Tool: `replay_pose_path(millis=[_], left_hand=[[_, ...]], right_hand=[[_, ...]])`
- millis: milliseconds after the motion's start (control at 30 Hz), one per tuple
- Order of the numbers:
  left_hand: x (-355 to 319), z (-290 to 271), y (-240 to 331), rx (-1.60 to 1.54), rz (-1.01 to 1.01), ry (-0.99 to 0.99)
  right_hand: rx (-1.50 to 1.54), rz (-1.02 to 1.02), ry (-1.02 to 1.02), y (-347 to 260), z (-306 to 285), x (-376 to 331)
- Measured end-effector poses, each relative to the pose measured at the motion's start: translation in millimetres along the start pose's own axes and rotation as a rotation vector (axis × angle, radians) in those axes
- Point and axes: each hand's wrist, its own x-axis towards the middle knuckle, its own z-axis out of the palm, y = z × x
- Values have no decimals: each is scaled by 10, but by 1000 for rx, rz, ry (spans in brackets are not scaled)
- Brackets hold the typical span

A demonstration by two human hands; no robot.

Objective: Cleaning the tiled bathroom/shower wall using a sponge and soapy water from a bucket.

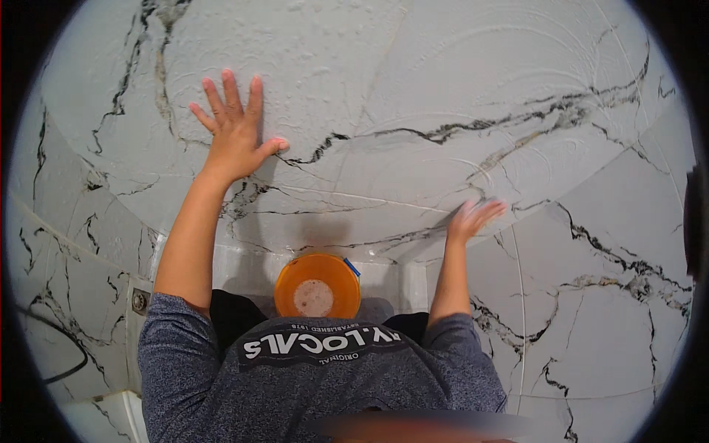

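My left hand (235,139) presses flat on a wet white wall (317,66) with black and grey veins, its fingers spread and nothing in it. Lower and to the right, my right hand (476,219) is against the same surface, fingers stretched out and slightly smeared by motion. I see nothing held in it, though its palm side is hidden. Curved wet streaks and droplets cover the wall, most of them above my right hand. Below and between my arms stands an orange bucket (353,299) with pale, foamy liquid at its bottom and a blue piece on its rim.
Veined side walls (591,295) rise at my right and left. By my left arm is a small metal drain or fitting (140,301). A black hose or cable (77,354) curves at the far left. Something dark (693,221) shows at the right edge.
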Motion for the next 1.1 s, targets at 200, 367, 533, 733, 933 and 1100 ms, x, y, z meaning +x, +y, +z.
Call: replay_pose_path(millis=[200,367,533,733,933,1100], left_hand=[[155,118,75,24,-7,-3],[11,112,58,84,-11,-50],[-45,-7,46,150,-8,-91],[-124,209,385,103,-52,-185],[-221,463,521,131,-226,-235],[-201,539,604,138,-197,-198]], right_hand=[[-156,-599,-109,-1292,488,-347],[-225,-1000,-83,-761,457,-1106],[-88,3,50,-235,172,-97],[424,1586,202,-261,600,-1497],[-38,-329,-34,-619,247,-518],[148,537,341,1041,91,-871]])
